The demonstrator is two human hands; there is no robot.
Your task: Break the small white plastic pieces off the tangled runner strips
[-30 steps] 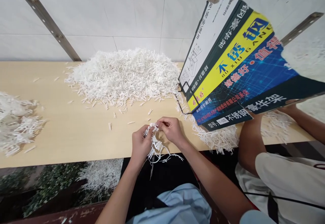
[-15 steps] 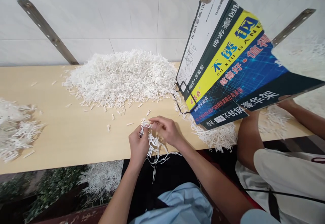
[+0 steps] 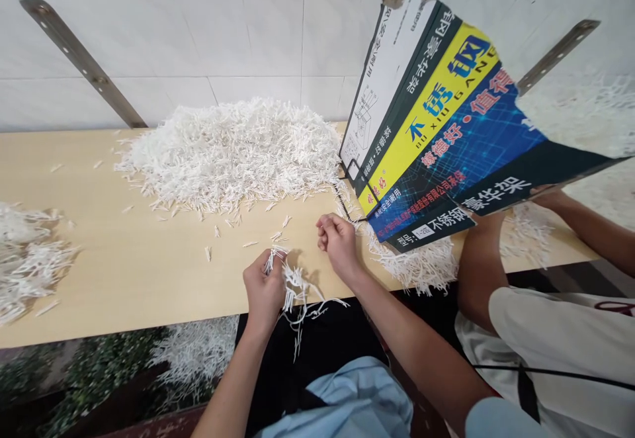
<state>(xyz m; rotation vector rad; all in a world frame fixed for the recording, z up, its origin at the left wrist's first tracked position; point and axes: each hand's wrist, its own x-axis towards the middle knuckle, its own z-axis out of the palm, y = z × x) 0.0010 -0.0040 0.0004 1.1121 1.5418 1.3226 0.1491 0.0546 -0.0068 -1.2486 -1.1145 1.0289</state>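
My left hand (image 3: 262,289) is closed around a tangled bunch of white plastic strips (image 3: 292,289) at the near edge of the wooden table (image 3: 149,272); loose ends hang below the edge. My right hand (image 3: 338,243) is lifted a little to the right, fingers curled in a pinch; what they hold is too small to make out. A big heap of short white plastic pieces (image 3: 233,153) lies behind both hands, against the tiled wall.
A printed cardboard box (image 3: 441,127) is held tilted at the right by another person's hands (image 3: 546,196), with white pieces (image 3: 421,266) under it. A smaller white pile (image 3: 24,259) lies at the left. More white pieces (image 3: 198,352) lie below the table.
My right hand has pulled away from the bunch, up and to the right, with its fingers still pinched. My left hand stays closed on the bunch. The view has shifted slightly.
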